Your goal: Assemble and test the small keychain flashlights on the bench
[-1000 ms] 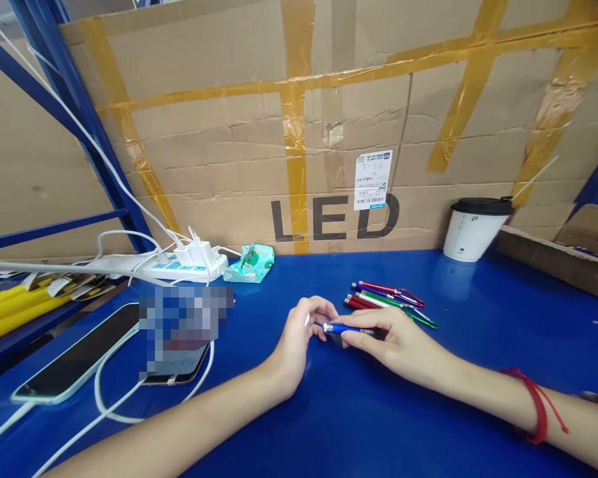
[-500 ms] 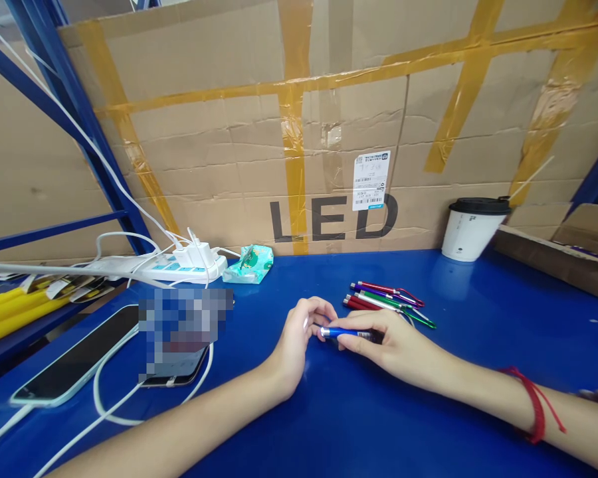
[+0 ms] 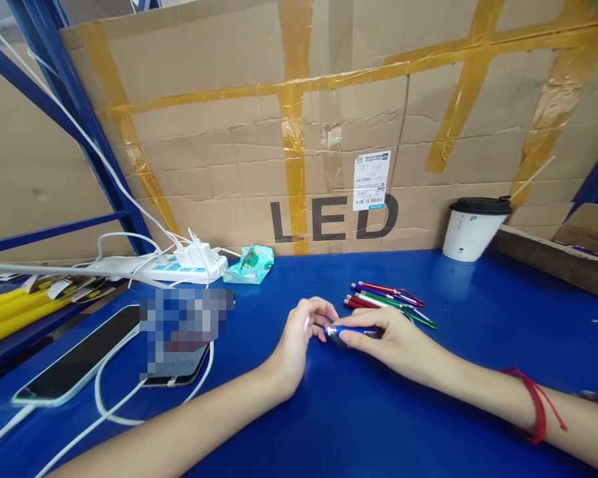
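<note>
My right hand (image 3: 383, 332) pinches a slim blue metal tube with a silver end, like a mini flashlight (image 3: 351, 330), just above the blue table. Its silver end points left, and its far part is hidden under my fingers. My left hand (image 3: 303, 338) is cupped around the silver end, fingers curved and apart, close to the tip but not closed on it. Whether a left fingertip touches it, I cannot tell. Behind my right hand lies a group of similar tubes (image 3: 379, 300) in red, purple, silver and green, some with coloured carabiner clips.
At the left, a phone (image 3: 80, 358) and a second device (image 3: 179, 368), partly blurred out, lie among white cables. A power strip (image 3: 184, 265) and a teal packet (image 3: 252, 264) stand behind them. A lidded white cup (image 3: 471, 232) is at the back right, by a cardboard wall (image 3: 229, 159).
The blue mini flashlight has turned slightly in my right fingers, and its silver end has shifted a little to the right. My left hand has stayed in place.
</note>
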The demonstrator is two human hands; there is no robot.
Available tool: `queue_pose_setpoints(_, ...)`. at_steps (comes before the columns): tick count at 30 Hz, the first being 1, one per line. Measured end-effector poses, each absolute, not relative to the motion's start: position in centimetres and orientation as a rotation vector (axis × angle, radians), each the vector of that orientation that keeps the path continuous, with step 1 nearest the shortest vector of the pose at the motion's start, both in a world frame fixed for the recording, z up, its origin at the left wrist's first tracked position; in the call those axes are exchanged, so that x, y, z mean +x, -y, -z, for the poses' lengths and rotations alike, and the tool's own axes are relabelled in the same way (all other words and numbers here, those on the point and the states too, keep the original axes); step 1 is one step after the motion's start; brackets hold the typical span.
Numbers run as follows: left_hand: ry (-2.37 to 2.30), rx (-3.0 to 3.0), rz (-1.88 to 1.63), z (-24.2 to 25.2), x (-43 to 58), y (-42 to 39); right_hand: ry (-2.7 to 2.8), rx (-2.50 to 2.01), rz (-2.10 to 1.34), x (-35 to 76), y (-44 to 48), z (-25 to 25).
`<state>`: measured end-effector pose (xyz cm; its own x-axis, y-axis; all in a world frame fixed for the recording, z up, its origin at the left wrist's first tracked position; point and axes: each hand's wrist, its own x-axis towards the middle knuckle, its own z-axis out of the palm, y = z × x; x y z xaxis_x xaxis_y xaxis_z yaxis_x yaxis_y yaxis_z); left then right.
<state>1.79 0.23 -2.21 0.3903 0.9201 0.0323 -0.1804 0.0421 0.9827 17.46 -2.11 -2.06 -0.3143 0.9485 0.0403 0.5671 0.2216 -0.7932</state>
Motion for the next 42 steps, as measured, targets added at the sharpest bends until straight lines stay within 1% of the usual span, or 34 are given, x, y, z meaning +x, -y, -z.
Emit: queue_pose_setpoints(42,-0.795,1.276,-0.976,2.24,1.70,-0.16,1.970,-1.445,-0.913,17.33,2.17,2.01)
